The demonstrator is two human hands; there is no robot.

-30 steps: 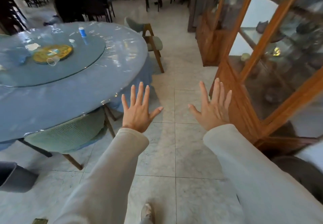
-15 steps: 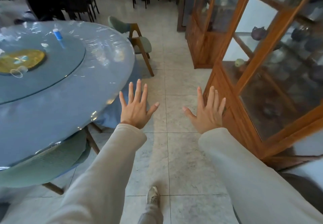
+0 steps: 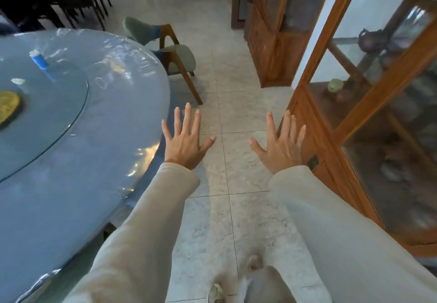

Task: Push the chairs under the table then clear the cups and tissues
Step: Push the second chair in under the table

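A large round table (image 3: 99, 184) with a blue plastic-covered cloth fills the left. A green-cushioned wooden chair (image 3: 176, 52) stands pulled out at its far right side. On the glass turntable (image 3: 47, 123) lie a blue-and-white packet (image 3: 39, 60), a crumpled white tissue (image 3: 18, 81) and a yellow dish (image 3: 7, 104). My left hand (image 3: 185, 140) is held out flat beside the table's right edge, fingers spread, holding nothing. My right hand (image 3: 281, 145) is spread the same way over the tiled floor, close to the cabinet.
A tall wooden glass-fronted cabinet (image 3: 354, 104) with teapots lines the right side, leaving a tiled aisle (image 3: 227, 118) between it and the table. Dark chairs (image 3: 59, 0) stand at the back left. My shoe (image 3: 215, 293) and trouser leg show at the bottom.
I have walked forward along the table's right side; the far green chair is closer, and the near chair tucked under the table has dropped out of sight. Both hands stay spread and empty.
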